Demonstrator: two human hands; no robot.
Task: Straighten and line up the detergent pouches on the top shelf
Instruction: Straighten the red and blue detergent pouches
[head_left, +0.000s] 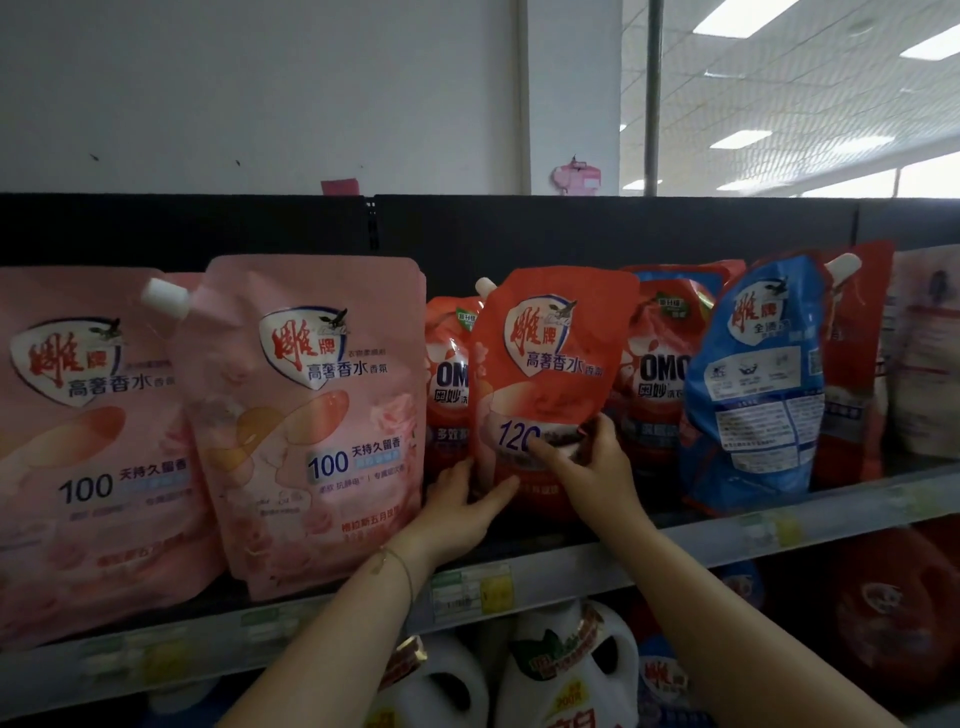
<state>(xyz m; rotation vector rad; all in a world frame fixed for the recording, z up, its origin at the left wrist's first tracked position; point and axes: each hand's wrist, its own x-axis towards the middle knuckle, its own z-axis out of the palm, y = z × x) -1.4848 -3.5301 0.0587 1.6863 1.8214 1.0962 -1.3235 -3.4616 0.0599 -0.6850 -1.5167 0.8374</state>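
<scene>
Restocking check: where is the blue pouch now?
Head view: the blue pouch leans on the top shelf, right of centre, between an OMO pouch on its left and a red pouch on its right.

Red pouch (550, 364): we see it upright at the front of the top shelf (727, 543), white spout at upper left.
OMO pouches (660, 384): two red ones, standing behind it.
Pink pouches (311, 415): two large ones at left, leaning.
Blue pouch (753, 384): its back faces us, and it tilts left.
</scene>
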